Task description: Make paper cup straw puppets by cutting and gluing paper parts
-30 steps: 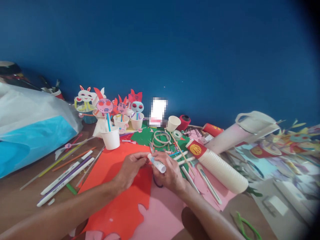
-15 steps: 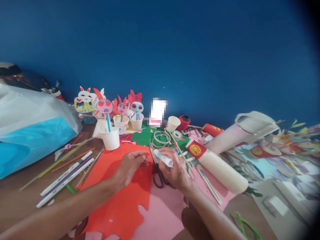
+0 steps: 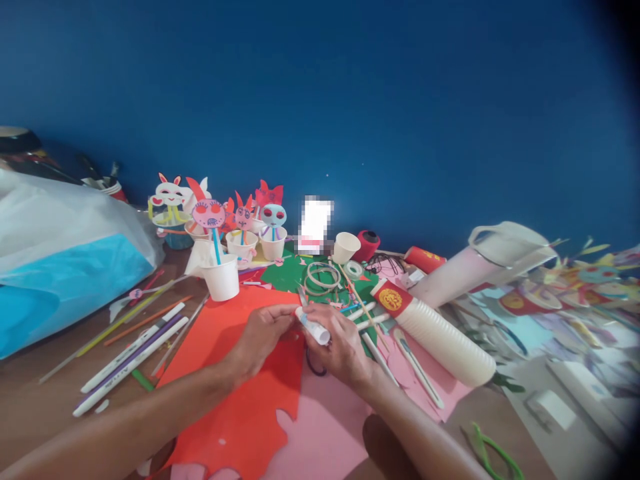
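Observation:
My right hand (image 3: pixel 345 350) is closed around a white glue stick (image 3: pixel 316 328), tilted with its upper end toward my left fingertips. My left hand (image 3: pixel 261 339) is pinched beside that end; whatever its fingers hold is too small and hidden to make out. Both hands are over red paper (image 3: pixel 235 407) and the pink sheet (image 3: pixel 327 420) next to it. Scissors (image 3: pixel 314 363) lie beneath my right hand, mostly covered, with part of a dark handle loop showing.
Paper cups (image 3: pixel 223 279) with decorated paper faces stand at the back left. Markers (image 3: pixel 133 363) lie left of the red paper. On the right are a cup stack (image 3: pixel 445 340), a box cutter (image 3: pixel 419 370) and a white pitcher (image 3: pixel 450 277). A plastic bag (image 3: pixel 75 247) fills the far left.
My right hand has brought the glue stick left, up to my left fingertips. It now covers more of the scissors, and white sticks behind it show more. My left hand has moved slightly right.

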`<state>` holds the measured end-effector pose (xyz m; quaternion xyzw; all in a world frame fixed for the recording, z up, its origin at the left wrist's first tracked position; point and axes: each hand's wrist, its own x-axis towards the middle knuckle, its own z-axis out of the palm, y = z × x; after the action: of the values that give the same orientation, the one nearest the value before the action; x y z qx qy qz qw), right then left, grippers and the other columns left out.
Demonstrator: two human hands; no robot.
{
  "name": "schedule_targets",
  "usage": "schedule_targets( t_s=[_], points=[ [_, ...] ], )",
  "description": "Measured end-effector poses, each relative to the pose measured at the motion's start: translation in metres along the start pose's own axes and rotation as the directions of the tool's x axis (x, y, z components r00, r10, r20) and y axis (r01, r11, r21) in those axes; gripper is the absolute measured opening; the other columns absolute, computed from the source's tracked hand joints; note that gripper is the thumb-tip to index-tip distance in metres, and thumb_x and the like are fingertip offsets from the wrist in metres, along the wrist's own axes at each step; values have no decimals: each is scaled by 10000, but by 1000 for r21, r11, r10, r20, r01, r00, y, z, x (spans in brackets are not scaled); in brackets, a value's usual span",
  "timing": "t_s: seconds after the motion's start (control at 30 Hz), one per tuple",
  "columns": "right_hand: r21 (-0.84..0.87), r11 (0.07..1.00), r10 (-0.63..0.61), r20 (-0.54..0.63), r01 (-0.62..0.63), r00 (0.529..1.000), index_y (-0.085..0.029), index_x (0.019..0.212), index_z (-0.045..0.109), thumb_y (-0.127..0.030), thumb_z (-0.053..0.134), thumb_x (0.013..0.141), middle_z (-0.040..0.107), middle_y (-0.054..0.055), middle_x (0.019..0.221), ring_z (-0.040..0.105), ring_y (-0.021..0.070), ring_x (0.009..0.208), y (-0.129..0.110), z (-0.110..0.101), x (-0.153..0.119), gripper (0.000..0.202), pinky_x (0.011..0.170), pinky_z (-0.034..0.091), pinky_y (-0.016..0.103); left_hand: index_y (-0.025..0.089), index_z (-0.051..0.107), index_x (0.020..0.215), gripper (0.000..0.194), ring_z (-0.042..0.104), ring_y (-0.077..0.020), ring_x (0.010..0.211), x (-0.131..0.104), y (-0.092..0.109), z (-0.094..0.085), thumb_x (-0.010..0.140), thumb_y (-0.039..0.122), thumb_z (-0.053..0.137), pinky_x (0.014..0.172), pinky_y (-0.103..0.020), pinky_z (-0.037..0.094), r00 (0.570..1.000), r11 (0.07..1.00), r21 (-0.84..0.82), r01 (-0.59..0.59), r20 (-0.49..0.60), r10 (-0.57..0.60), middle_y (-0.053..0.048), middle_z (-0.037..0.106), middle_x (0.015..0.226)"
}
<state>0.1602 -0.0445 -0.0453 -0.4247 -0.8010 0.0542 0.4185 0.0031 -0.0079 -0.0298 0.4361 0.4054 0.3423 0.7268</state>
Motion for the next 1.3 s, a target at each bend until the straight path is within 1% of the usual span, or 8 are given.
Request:
schedule_targets(
  t_s=[0.07, 0.17, 0.37, 0.5, 0.77, 0.9, 1.13, 1.3],
  points=[
    [-15, 1000, -4, 27, 4, 1000, -222, 1091, 466, -135, 495, 787, 597, 79, 1061, 535, 204, 1032, 1, -1, 0, 318, 849, 454, 359, 152, 683, 900, 234, 631, -170, 742, 0, 0, 0, 706, 237, 583, 757, -300, 461, 1000, 1000, -7, 9, 16, -9, -48, 702, 804],
    [-41, 999, -15, 42, 16, 999, -225, 1104, 463, -117, 495, 781, 593, 77, 1076, 529, 205, 1042, 2, -1, -1, 343, 856, 451, 363, 148, 679, 911, 239, 634, -169, 740, -1, 1, 0, 710, 225, 574, 715, -284, 472, 1000, 1000, 3, 19, 18, -19, -51, 705, 803],
    [-52, 999, 15, 12, -14, 1000, -221, 1085, 469, -118, 495, 792, 601, 75, 1053, 539, 193, 1028, -1, -6, 2, 311, 869, 449, 351, 142, 683, 890, 231, 636, -170, 741, -2, 5, 1, 700, 184, 558, 678, -273, 480, 999, 999, 32, 34, -2, -34, -56, 706, 805],
    [-27, 999, 18, -16, -18, 1000, -218, 1069, 481, -133, 498, 795, 609, 75, 1032, 551, 192, 1010, -3, -5, 4, 287, 856, 459, 343, 144, 677, 911, 243, 638, -182, 770, -1, 4, -1, 705, 199, 560, 703, -289, 482, 1000, 999, 34, 22, 10, -22, -63, 704, 831],
    [9, 999, 35, 13, -35, 999, -226, 1097, 486, -140, 483, 801, 611, 71, 1031, 550, 194, 1013, -7, -3, 2, 308, 859, 457, 344, 161, 680, 915, 248, 636, -188, 766, -2, 2, -1, 722, 272, 572, 724, -311, 478, 1000, 998, 67, 3, 20, -4, -64, 703, 834],
    [-5, 998, 59, 4, -59, 998, -226, 1072, 493, -176, 483, 817, 619, 70, 1004, 561, 196, 995, -8, -5, 4, 260, 852, 462, 339, 166, 683, 909, 247, 635, -182, 755, -1, 2, -2, 702, 265, 590, 700, -292, 478, 1000, 997, 75, 12, 22, -14, -59, 703, 821],
    [-36, 997, 73, 0, -73, 997, -212, 1037, 501, -160, 501, 809, 619, 70, 996, 567, 192, 970, -8, -7, 5, 234, 834, 462, 322, 140, 671, 928, 257, 630, -183, 757, 1, -1, -6, 708, 238, 580, 700, -302, 475, 999, 995, 95, 4, 50, -9, -79, 699, 839],
    [-16, 995, 102, -20, -102, 995, -206, 1039, 511, -177, 496, 815, 616, 74, 1006, 570, 187, 964, -3, -11, 7, 226, 825, 465, 313, 120, 654, 946, 284, 640, -201, 789, 1, 2, -7, 702, 255, 596, 729, -315, 464, 994, 997, 38, 72, 76, -75, -103, 700, 850]
  ],
)
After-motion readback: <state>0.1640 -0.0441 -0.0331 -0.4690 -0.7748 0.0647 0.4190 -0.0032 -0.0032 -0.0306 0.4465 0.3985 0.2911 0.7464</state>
